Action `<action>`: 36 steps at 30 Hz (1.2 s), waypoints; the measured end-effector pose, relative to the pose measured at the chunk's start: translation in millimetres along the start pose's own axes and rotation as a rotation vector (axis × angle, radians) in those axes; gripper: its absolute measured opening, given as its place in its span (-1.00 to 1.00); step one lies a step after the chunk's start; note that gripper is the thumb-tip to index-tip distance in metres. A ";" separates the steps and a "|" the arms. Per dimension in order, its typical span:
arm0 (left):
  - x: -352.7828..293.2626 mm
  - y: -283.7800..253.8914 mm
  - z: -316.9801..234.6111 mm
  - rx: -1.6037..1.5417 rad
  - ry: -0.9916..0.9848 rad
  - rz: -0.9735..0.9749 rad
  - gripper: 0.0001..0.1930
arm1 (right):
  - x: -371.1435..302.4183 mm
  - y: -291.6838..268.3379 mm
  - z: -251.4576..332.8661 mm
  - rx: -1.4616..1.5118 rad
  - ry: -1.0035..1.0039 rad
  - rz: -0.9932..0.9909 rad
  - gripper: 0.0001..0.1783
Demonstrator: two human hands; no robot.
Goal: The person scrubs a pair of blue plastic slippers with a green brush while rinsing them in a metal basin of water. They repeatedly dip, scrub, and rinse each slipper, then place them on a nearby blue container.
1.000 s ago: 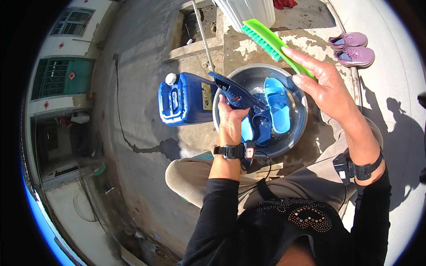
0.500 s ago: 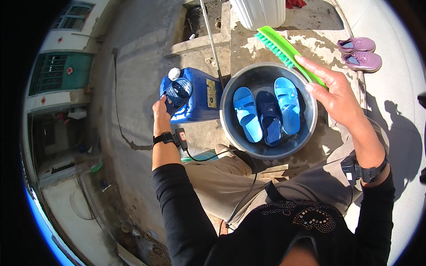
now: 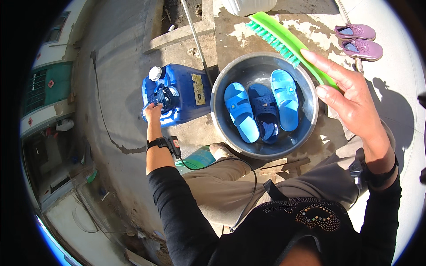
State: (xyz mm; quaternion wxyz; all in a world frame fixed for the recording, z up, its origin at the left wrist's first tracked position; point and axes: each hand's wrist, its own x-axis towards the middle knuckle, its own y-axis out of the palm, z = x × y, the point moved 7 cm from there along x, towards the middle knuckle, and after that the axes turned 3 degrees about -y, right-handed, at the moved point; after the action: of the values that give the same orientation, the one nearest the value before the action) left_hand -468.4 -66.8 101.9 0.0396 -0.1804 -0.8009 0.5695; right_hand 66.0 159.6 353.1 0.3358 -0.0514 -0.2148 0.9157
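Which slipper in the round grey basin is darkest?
The middle one, the navy perforated slipper; the left light-blue slipper and right light-blue slipper flanking it are plainly paler.

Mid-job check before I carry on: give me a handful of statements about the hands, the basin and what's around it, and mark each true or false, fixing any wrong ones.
1. The right hand holds a green brush. True.
2. The left hand is empty. False: it grips a dark blue slipper at the blue jug.
3. Three slippers lie in the grey basin. True.
4. The basin's dark slipper lies to the right of both light blue slippers. False: it lies between them.
5. The purple shoes are inside the basin. False: they are outside it, off to the right.
6. The jug has a white cap. True.
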 end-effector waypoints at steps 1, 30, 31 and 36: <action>-8.0 -0.3 -10.1 0.141 -0.044 -0.044 -0.42 | -0.6 -1.6 0.8 0.011 -0.012 -0.014 -0.45; -329.2 397.1 -97.7 -1.113 -1.245 0.926 -0.66 | -31.2 -32.2 8.1 0.310 -0.011 -0.101 -0.42; -323.9 403.3 -98.1 -1.156 -1.247 0.909 -0.63 | -31.0 -31.8 9.0 0.301 -0.039 -0.114 -0.45; -305.4 364.8 -140.3 -1.569 -0.930 1.022 -0.60 | -31.7 -27.0 6.9 0.220 -0.021 -0.089 -0.49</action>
State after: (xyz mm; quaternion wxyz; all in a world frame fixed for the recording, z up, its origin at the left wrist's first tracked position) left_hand -57.2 61.6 -144.0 -0.6462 -0.2357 -0.7106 -0.1481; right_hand 104.7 155.3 369.3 0.3774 0.0048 -0.1184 0.9184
